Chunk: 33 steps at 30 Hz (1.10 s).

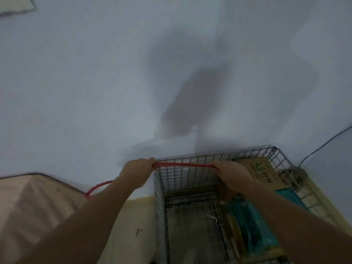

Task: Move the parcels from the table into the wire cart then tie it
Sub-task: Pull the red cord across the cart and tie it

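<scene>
A grey wire cart (282, 157) stands at the lower right against a pale wall. A red rope (182, 165) is stretched taut across the cart's far top edge. My left hand (137, 172) grips the rope just outside the cart's left corner; the rope's tail loops down behind my left forearm. My right hand (232, 174) grips the rope's other end over the cart. Inside the cart lie a cardboard parcel (264, 172) with green print and a teal parcel (249, 225) along the right side.
A beige table (28, 202) with a dark rim sits at the lower left. A thin dark cable (323, 143) runs down the wall to the right of the cart. Yellowish floor (133, 216) shows between table and cart.
</scene>
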Each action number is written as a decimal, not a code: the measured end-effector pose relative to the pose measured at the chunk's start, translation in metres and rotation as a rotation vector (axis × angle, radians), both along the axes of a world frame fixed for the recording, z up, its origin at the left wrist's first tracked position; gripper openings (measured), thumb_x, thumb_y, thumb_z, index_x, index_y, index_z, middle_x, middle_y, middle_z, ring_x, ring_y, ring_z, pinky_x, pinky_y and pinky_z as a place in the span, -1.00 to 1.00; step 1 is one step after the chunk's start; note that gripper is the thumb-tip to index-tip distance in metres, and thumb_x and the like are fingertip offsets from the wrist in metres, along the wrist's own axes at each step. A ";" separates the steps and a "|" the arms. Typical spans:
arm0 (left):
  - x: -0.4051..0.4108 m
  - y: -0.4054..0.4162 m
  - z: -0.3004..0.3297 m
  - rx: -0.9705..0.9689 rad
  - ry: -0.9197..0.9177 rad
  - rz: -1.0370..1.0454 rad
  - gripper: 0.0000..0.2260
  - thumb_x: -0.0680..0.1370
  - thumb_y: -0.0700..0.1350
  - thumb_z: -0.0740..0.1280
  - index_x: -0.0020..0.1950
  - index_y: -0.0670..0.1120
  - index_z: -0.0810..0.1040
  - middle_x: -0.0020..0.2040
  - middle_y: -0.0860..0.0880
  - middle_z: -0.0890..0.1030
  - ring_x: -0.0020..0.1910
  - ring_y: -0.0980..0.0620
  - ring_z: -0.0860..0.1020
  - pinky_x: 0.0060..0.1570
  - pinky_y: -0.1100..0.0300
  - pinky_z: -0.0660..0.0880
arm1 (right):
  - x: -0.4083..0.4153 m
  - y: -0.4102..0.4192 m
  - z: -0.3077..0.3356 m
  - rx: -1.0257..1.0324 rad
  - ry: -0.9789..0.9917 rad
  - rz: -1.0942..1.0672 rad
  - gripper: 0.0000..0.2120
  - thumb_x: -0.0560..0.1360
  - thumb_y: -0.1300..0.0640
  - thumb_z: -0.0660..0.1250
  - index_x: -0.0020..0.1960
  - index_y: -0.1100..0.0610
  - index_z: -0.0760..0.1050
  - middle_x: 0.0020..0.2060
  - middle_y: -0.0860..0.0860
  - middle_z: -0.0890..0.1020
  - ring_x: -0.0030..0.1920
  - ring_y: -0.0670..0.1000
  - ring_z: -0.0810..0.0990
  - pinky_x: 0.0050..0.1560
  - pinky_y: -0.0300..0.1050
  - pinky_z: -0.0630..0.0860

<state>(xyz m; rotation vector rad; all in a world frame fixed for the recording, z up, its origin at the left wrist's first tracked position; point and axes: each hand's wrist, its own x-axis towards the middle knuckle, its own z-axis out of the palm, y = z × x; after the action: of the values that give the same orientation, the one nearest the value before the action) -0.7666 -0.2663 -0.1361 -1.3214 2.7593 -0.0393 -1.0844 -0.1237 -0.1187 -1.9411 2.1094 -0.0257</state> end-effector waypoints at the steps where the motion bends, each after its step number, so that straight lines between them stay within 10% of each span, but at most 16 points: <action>1: 0.003 0.015 0.010 -0.022 -0.027 0.003 -0.78 0.70 0.15 0.03 0.03 0.05 0.33 -0.33 0.07 0.35 -0.38 -0.02 0.40 -0.36 0.14 0.35 | -0.011 0.016 0.011 0.004 0.020 -0.006 -0.85 0.71 -0.04 0.07 0.04 -0.06 0.36 -0.23 -0.09 0.54 -0.29 -0.02 0.51 -0.25 -0.07 0.43; 24: -0.031 0.257 0.096 -0.106 -0.015 0.000 -0.75 0.71 0.11 0.01 0.25 0.13 0.42 -0.21 0.05 0.54 -0.32 -0.01 0.46 -0.32 0.14 0.40 | -0.102 0.354 0.110 -0.023 0.009 -0.224 -0.75 0.74 -0.05 0.01 0.19 -0.02 0.43 -0.04 0.02 0.67 -0.07 0.03 0.66 0.05 0.07 0.62; 33: -0.154 0.323 0.098 -0.034 0.018 0.067 -0.80 0.71 0.10 0.01 -0.05 0.09 0.31 -0.29 0.06 0.49 -0.31 -0.01 0.51 -0.28 0.08 0.48 | -0.226 0.406 0.111 0.003 0.112 -0.210 -0.87 0.71 -0.04 0.10 0.00 -0.18 0.36 -0.30 -0.11 0.57 -0.31 -0.15 0.57 -0.32 -0.25 0.45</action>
<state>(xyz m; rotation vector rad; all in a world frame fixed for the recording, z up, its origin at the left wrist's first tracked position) -0.9205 0.0566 -0.0385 -1.4292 2.7384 -0.0709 -1.3107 0.2824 -0.0073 -1.7487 2.3756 0.0453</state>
